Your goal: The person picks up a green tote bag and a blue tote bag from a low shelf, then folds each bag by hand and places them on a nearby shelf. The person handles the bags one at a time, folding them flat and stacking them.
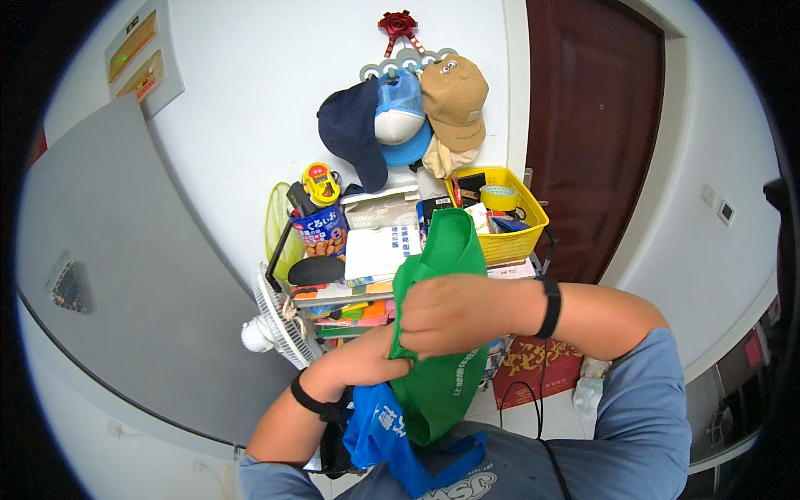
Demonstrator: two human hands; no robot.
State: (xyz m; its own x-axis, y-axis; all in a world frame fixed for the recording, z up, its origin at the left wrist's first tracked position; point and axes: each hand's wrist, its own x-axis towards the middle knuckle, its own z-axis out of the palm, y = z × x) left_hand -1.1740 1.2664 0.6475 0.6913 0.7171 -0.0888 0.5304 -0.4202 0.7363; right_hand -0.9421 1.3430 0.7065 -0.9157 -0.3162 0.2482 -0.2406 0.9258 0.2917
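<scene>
A green fabric bag (440,387) bearing white print hangs in front of my chest, its upper end folded over toward the cart. My right hand (453,312) is closed in a fist on the bag's upper side. Just below and to the left, my left hand (378,359) pinches the bag's left edge, its thumb against the cloth. Under my left wrist hangs a blue fabric bag (378,425) with white print, and its strap lies across my shirt. Whether my left hand also holds the blue bag cannot be made out. Both wrists wear black bands.
Before me stands a cart with a yellow plastic basket (515,247), a surgical mask box (381,212) and a blue snack tub (322,231). A white fan (281,319) is at its left. Several caps (456,103) hang on the wall. A dark red door (594,137) is right.
</scene>
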